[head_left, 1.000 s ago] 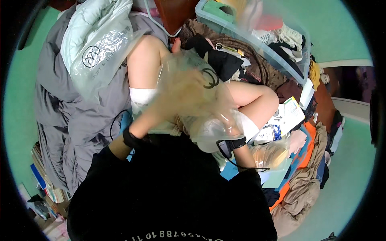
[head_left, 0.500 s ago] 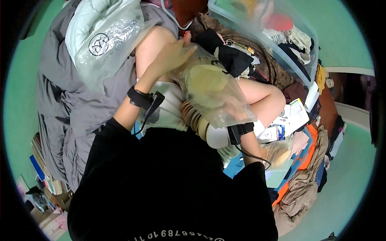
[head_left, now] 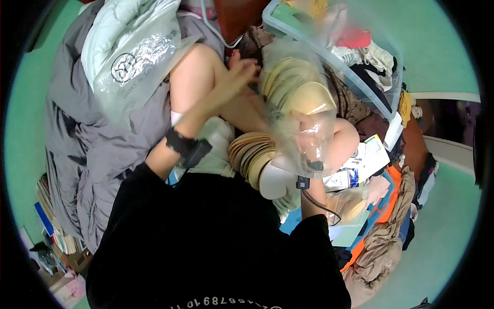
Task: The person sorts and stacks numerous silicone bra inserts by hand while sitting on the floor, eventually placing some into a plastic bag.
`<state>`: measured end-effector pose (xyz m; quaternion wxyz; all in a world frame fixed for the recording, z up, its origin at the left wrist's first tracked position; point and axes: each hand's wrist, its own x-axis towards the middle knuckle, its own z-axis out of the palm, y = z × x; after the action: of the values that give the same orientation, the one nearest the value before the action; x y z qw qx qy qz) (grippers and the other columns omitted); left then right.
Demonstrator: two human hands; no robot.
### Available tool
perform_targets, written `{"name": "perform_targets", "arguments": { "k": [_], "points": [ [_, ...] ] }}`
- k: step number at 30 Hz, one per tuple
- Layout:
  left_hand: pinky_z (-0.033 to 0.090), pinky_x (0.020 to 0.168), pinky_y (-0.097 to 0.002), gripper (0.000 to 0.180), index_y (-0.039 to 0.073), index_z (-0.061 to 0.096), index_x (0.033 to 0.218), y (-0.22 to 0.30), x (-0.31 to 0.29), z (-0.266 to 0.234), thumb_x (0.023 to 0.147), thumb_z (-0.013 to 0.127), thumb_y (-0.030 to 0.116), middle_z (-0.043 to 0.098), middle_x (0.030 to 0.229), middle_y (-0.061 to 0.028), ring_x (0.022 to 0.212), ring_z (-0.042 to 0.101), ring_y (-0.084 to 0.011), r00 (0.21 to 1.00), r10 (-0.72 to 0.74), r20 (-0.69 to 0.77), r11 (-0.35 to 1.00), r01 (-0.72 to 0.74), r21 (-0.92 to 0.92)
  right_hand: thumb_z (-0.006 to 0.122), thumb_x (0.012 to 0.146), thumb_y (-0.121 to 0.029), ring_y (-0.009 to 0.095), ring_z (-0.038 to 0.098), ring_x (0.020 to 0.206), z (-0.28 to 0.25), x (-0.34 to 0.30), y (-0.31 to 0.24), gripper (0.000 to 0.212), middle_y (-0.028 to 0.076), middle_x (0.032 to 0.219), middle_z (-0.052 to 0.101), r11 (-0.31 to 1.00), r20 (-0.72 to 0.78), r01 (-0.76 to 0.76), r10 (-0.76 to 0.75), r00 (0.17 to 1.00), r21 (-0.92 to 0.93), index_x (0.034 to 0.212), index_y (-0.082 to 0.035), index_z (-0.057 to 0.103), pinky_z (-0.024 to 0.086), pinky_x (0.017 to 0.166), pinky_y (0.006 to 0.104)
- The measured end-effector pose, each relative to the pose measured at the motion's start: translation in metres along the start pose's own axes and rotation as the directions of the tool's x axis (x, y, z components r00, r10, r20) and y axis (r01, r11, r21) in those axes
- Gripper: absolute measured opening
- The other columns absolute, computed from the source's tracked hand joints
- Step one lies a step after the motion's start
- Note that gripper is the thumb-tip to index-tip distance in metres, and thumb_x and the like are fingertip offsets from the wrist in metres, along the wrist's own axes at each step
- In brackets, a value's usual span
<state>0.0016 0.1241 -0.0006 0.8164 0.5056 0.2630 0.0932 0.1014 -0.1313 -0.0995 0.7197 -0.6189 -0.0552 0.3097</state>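
Observation:
My right hand [head_left: 310,135] is inside a clear plastic bag [head_left: 288,123], its fingers around the lower end of a stack of rounded beige pads [head_left: 311,98] that look like bra pads. The bag covers my hand down to the wrist. Off to the left of the bag, my left hand [head_left: 241,74] is raised above my bent leg, holding nothing, its fingers apart and somewhat blurred. A second stack of nested beige pads [head_left: 251,150] rests on my lap, with a white pad [head_left: 274,180] at its near end.
Another clear bag [head_left: 139,67] lies on the grey bedding [head_left: 98,154] at left. A clear plastic bin [head_left: 355,77] of clothes stands at the far right. Beside my right forearm are a bag of pads [head_left: 350,203], a printed sheet [head_left: 373,154] and piled clothes [head_left: 383,252].
The bag has swung up and right with my right hand, and the pads inside now show as a fanned stack. My left hand has come away from the bag's edge.

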Motion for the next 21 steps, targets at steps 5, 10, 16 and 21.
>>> {"name": "perform_targets", "arguments": {
  "k": [5,10,16,21],
  "points": [
    [0.048,0.088,-0.0400,0.057,0.001,0.050,0.123,-0.011,-0.045,0.051,0.082,0.068,0.036,0.057,0.117,-0.0178,0.105,0.057,-0.0323,0.901,0.107,0.421,0.625,-0.391,0.676,0.063,0.087,-0.019,0.021,0.061,0.099,-0.024,0.011,-0.018,0.040,0.011,0.110,0.062,0.949,-0.021,0.051,-0.046,0.999,0.312,0.122,-0.003,0.054,0.049,0.084,0.0307],
    [0.048,0.089,-0.0419,0.062,-0.005,0.046,0.122,-0.035,-0.058,0.110,0.077,0.071,0.029,0.055,0.117,-0.0237,0.104,0.057,-0.0366,0.705,0.300,0.643,0.308,-0.709,0.634,0.062,0.088,-0.020,0.022,0.060,0.100,-0.039,0.014,-0.043,0.040,0.011,0.112,0.061,0.862,-0.017,0.096,-0.101,0.995,0.497,0.123,-0.003,0.053,0.049,0.085,0.0319],
    [0.054,0.063,-0.0427,0.037,0.002,0.055,0.109,-0.038,-0.060,0.145,0.081,0.063,0.026,0.065,0.087,-0.0159,0.078,0.065,-0.0334,0.747,0.354,0.563,0.176,-0.644,0.744,0.060,0.089,-0.019,0.025,0.058,0.106,-0.046,0.003,-0.073,0.043,0.012,0.118,0.059,0.709,0.016,0.107,-0.164,0.986,0.697,0.127,-0.003,0.050,0.048,0.089,0.0348],
    [0.051,0.059,-0.0473,0.017,0.005,0.058,0.091,-0.048,-0.040,0.126,0.084,0.057,0.020,0.065,0.084,-0.0142,0.061,0.062,-0.0372,0.774,0.273,0.571,0.088,-0.611,0.787,0.059,0.091,-0.019,0.027,0.056,0.110,-0.046,-0.007,-0.095,0.045,0.012,0.122,0.057,0.545,0.092,0.052,-0.233,0.968,0.837,0.131,-0.003,0.046,0.047,0.092,0.0373]
  ]
}}
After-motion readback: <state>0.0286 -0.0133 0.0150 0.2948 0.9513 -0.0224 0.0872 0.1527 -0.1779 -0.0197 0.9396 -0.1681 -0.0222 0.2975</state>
